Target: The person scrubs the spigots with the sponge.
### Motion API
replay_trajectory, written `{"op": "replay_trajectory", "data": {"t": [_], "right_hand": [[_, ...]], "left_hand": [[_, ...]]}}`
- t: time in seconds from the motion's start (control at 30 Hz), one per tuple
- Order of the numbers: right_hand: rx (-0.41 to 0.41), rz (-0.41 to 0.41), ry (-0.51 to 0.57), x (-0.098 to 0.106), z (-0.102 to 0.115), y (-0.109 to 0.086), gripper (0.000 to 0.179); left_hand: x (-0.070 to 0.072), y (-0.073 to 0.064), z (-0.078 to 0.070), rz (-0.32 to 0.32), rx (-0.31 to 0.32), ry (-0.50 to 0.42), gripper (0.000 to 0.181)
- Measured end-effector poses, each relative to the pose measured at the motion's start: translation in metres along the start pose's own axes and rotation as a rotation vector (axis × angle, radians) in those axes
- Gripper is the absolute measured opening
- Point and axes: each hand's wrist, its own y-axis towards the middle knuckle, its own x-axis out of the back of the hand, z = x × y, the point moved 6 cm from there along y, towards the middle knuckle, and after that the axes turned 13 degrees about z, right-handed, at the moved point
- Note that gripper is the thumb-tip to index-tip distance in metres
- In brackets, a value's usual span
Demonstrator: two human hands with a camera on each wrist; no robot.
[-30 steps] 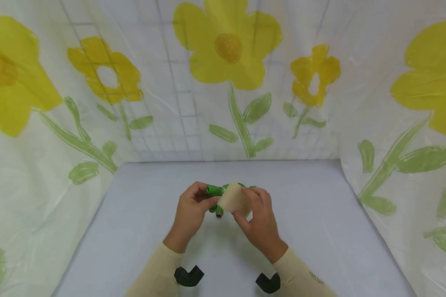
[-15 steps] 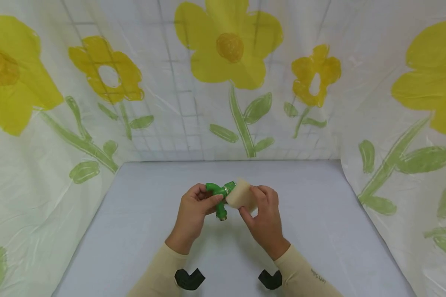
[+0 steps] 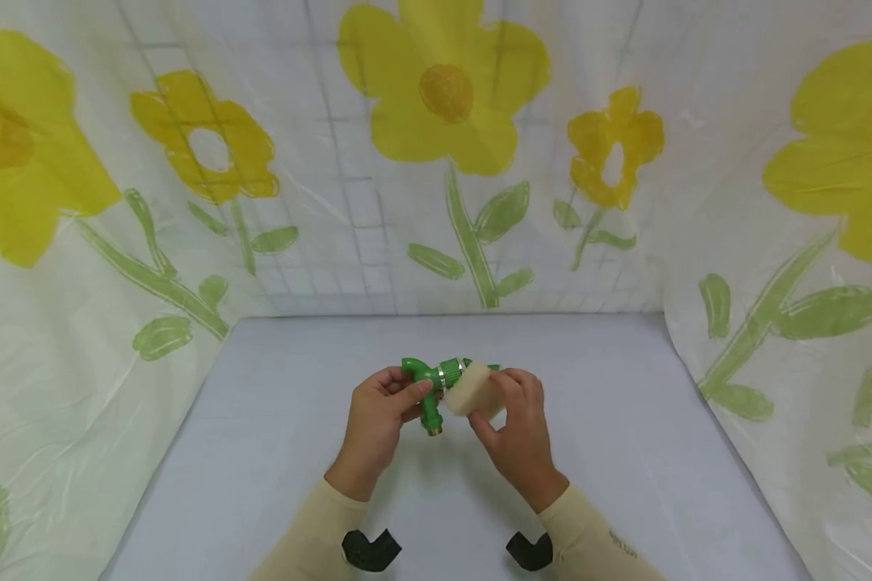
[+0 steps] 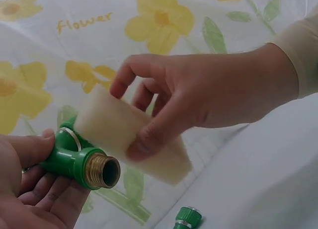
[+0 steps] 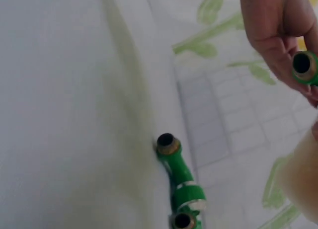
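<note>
Clock directions are taken from the head view, 12 o'clock being away from the wearer. We find the green tap (image 3: 430,391) in the left hand (image 3: 374,415), raised over the white surface (image 3: 276,452). Thumb lies on top of the body and the fingers are bent beneath, a fairly close grip. Curved spout points to about 10 o'clock, ribbed collar (image 3: 450,372) to 2 o'clock, brass threaded end (image 4: 103,170) to 6 o'clock. We judge that the hold sits at the tap's middle so that collar and thread stay uncovered.

Right hand (image 3: 516,428), at 4 o'clock from the tap, pinches a cream sponge (image 3: 471,391), thumb on the near side, fingers over the far one. It is only partly closed; the block's thickness probably sets that spread. The sponge is tilted, one edge over the collar. They seem to touch, though we cannot confirm the contact through the overlap. We take the slant as a way to lay that edge along the collar.

We note more green tapware (image 5: 181,179) beyond the sponge, near 1 o'clock, likely set there to leave the hands room. One piece or two: we cannot tell.
</note>
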Motion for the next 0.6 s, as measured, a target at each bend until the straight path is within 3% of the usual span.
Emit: {"op": "replay_trajectory", "data": {"t": [0.23, 0.3, 0.4, 0.5, 0.6], "right_hand": [[0.108, -0.029, 0.054, 0.007, 0.016, 0.011, 0.061], [0.093, -0.009, 0.054, 0.006, 0.014, 0.009, 0.061], [0.004, 0.039, 0.094, 0.001, 0.005, 0.002, 0.068], [-0.086, 0.099, 0.283, -0.004, -0.002, -0.002, 0.070], [-0.112, 0.147, 0.596, -0.003, -0.001, 0.003, 0.068]], "left_hand": [[0.001, -0.001, 0.003, 0.022, -0.032, 0.057, 0.022], [0.002, -0.003, -0.004, 0.023, -0.057, 0.064, 0.022], [0.005, -0.003, -0.011, 0.037, -0.082, 0.020, 0.021], [0.004, -0.001, -0.011, 0.105, -0.060, -0.077, 0.020], [0.000, -0.001, -0.005, 0.198, 0.000, -0.123, 0.018]]}}
